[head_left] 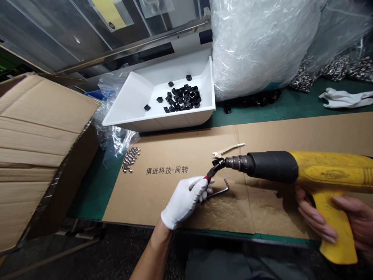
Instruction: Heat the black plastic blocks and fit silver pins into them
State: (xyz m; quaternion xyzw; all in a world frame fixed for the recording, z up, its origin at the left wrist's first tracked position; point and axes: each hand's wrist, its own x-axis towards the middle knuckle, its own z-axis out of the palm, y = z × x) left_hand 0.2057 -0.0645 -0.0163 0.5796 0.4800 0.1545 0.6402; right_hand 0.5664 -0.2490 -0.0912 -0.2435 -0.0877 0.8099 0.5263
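My left hand [185, 200], in a white glove, is closed around red-handled pliers [212, 172]. At the tip of the pliers is a small black part [219, 161], right by the metal nozzle of a yellow heat gun [329, 171]. My bare right hand [335, 221] is wrapped round the gun's grip at the right edge. An L-shaped hex key [223, 189] lies beside the gloved fingers. Behind the pliers a pale-handled tool [230, 149] rests on the cardboard sheet [175, 147].
A white tray [132, 91] holds many black parts [183, 97]. Small metal pieces [131, 158] lie on the cardboard's left. Also around are an open box [43, 144], a big plastic bag [262, 42] and a white glove [345, 98].
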